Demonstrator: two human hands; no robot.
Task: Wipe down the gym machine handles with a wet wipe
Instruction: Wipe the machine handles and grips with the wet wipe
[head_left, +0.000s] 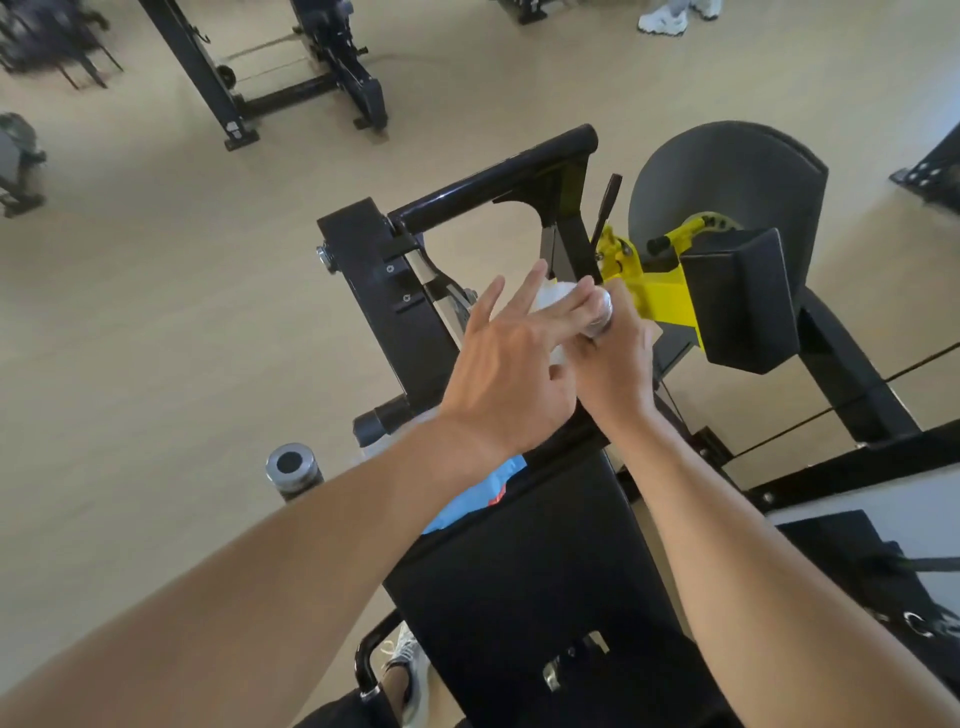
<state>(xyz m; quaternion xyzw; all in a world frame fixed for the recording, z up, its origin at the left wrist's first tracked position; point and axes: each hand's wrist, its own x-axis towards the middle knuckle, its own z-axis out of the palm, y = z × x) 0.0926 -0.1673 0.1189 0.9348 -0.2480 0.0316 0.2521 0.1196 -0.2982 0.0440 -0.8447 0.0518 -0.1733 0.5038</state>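
At the centre of the frame the right hand (615, 358) curls round a chrome-capped handle (600, 314), likely to steady it, while the left hand (511, 364), fingers spread, presses the white wipe (553, 296) against it to rub it clean

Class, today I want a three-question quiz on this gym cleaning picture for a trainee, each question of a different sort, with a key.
1. True or false: the left hand lies with straight, spread fingers on the white wipe.
2. What does the right hand hold? A) the chrome-capped handle B) a dumbbell C) a water bottle
3. What colour is the packet lying beneath the left forearm?

Key: 1 true; 2 A; 3 blue.
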